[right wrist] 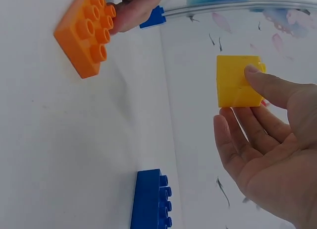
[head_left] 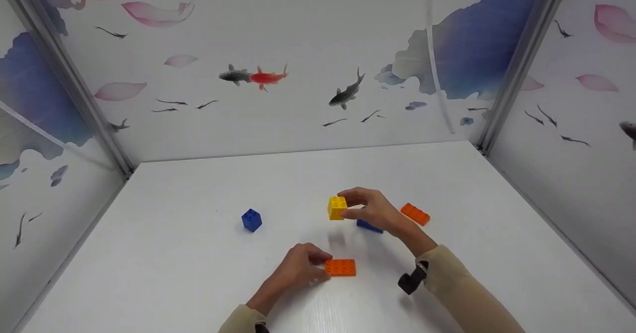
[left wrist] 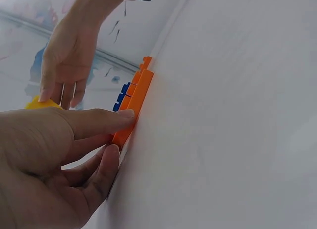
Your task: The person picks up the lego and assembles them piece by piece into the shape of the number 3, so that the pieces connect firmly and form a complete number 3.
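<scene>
Right arm enters from lower right, forearm slanting up and leftward; right hand (head_left: 375, 209) raised above the white table (head_left: 164, 273), thumb and fingers pinching the yellow block (head_left: 337, 208) from its right side, its shadow on the surface below; left hand (head_left: 299, 266) low at the table, nearer the body, thumb and finger pinching the left end of the near orange brick (head_left: 342, 267), studs up; the yellow block is above and beyond that brick, well apart from it.

Blue brick (head_left: 369, 226) partly hidden behind the right hand in the head view, cut off by the lower edge in the right wrist view; far orange brick (head_left: 416, 213) to its right, in full sight; small blue block (head_left: 252, 220) alone at left; yellow block mostly covered by the left hand in the left wrist view; a faint line crosses its side, whether one piece or two stacked cannot be told.
</scene>
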Demonstrator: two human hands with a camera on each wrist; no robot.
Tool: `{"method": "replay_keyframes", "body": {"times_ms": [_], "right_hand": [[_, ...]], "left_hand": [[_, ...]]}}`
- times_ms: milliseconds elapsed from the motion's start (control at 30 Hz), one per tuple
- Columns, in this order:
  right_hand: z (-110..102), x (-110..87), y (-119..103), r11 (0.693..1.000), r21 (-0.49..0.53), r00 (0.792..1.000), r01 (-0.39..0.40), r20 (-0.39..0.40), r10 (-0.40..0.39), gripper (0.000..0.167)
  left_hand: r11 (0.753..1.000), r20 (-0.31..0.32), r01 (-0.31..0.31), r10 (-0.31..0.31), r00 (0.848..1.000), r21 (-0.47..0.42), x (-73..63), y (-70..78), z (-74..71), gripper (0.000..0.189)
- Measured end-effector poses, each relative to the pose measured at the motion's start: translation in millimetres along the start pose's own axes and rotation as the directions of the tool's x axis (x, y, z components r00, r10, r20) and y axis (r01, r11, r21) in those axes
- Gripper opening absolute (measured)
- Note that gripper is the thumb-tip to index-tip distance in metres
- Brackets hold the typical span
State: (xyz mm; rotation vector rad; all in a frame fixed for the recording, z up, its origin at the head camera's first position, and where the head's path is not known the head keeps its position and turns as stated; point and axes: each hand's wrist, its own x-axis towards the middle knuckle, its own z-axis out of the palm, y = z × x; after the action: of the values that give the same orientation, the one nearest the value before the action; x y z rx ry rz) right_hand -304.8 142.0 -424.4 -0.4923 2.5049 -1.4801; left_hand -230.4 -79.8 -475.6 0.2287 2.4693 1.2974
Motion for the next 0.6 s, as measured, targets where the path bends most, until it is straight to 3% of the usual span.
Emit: {"method": "replay_keyframes", "body": {"times_ms": [300,600], "right_hand": [[-5,-30.0,4,0.995,0.0,0.995,0.1,0.012,-0.1,0.045],[5,-48.1,8,0.988,-0.055,0.988,0.144,0.067,-0.14,0.042]], "left_hand": [[0.999,-0.001,-0.011,0.011,1.0,-0.054,-0.5,-2.8,-2.6,0.031],[0.994,-0.006,-0.009,0.008,1.0,-0.113,-0.5,-4.4,-2.2,0.033]]}}
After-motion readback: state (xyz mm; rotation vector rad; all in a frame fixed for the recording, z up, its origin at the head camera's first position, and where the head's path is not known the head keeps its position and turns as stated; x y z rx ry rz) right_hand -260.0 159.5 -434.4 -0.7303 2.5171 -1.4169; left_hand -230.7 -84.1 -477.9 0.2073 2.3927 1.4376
